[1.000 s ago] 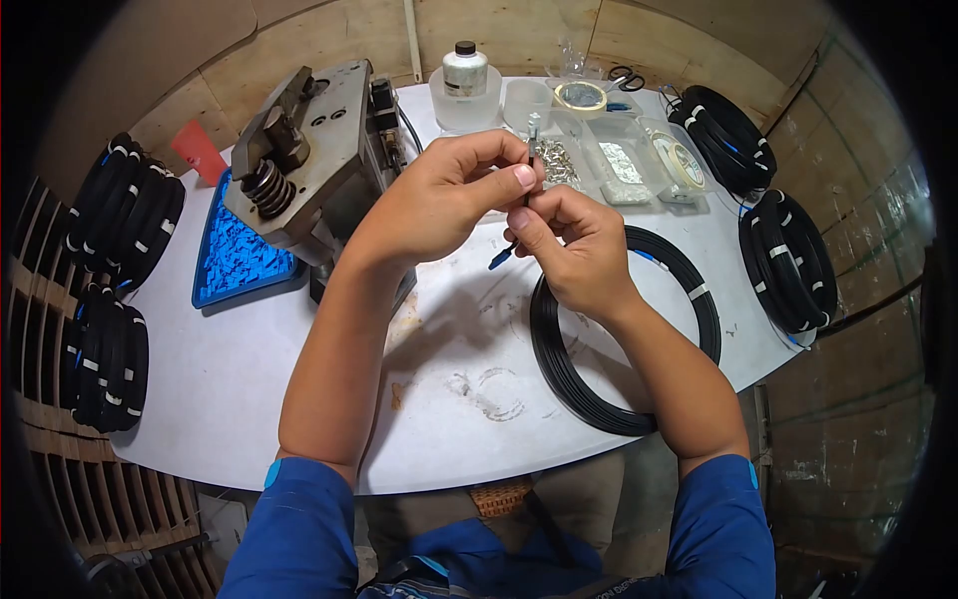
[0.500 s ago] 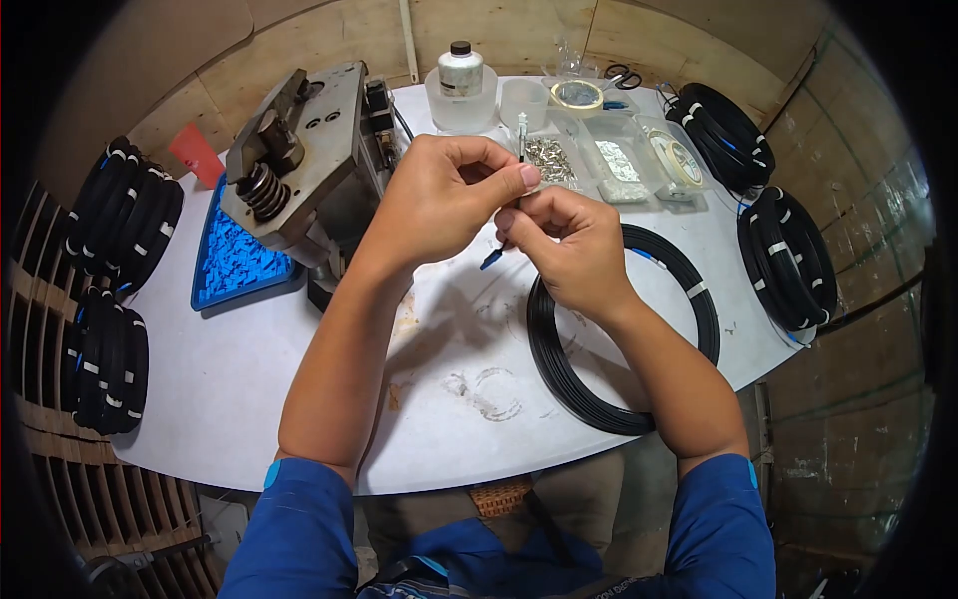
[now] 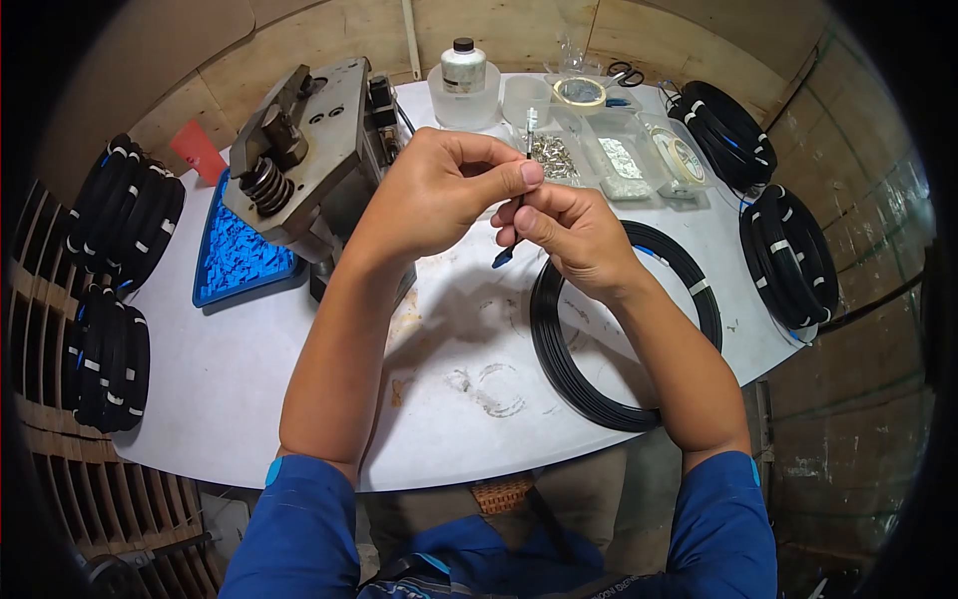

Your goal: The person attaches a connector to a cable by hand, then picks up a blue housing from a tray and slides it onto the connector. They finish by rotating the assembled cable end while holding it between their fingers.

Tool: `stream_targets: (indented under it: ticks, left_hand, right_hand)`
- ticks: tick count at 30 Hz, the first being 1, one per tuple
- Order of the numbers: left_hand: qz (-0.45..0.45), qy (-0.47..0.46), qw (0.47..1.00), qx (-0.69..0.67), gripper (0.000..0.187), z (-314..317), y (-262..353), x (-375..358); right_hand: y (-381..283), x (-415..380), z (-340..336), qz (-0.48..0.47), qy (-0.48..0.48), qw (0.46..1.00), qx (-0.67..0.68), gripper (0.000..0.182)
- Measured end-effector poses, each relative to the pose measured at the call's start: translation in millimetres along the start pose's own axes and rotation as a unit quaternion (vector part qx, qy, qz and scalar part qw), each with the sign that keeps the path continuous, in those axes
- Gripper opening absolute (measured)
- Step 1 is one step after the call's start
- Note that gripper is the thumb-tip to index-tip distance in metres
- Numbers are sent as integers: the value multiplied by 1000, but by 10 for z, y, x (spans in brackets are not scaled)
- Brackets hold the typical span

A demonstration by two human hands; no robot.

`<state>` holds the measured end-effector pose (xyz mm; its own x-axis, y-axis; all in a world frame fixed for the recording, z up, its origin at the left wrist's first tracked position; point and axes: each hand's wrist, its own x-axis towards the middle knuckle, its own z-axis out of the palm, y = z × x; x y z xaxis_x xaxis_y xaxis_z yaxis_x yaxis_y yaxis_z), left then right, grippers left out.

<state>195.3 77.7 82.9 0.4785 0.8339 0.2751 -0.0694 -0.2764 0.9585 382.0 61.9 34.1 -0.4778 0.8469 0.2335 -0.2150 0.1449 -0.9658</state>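
Above the middle of the table, my left hand (image 3: 449, 195) pinches a thin black cable (image 3: 529, 150) between thumb and index finger. A whitish metal-looking tip (image 3: 532, 118) points up from it. Just below and to the right, my right hand (image 3: 579, 235) has its thumb and fingers closed on the lower part of the same cable. A small blue piece (image 3: 502, 259) sticks out beneath the right fingers. Much of the cable is hidden by my fingers. Under my right forearm lies a black cable coil (image 3: 545, 339) bound with white tape.
A metal press (image 3: 324, 125) stands at left, beside a blue tray (image 3: 239, 292) of small blue pieces. Behind my hands are metal terminals (image 3: 554, 158) in a clear container, a bottle (image 3: 464, 75), a tape roll (image 3: 579, 92) and scissors (image 3: 626, 73). More coils (image 3: 788, 258) sit at both sides.
The cable's tip and the blue piece have shifted slightly right. My right fingers have changed position on the cable, with more of them showing below my left thumb.
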Motion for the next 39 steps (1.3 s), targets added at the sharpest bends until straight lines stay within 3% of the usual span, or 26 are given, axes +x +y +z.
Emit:
stream_targets:
  ticks: [6,39]
  left_hand:
    - [8,7,998,55,23,-22,-9,5]
    - [12,39,996,76,23,-28,-97,50]
  right_hand:
    - [15,6,-25,4,9,1000,-9,26]
    - [-19,17,7,-17,47,999,-14,19]
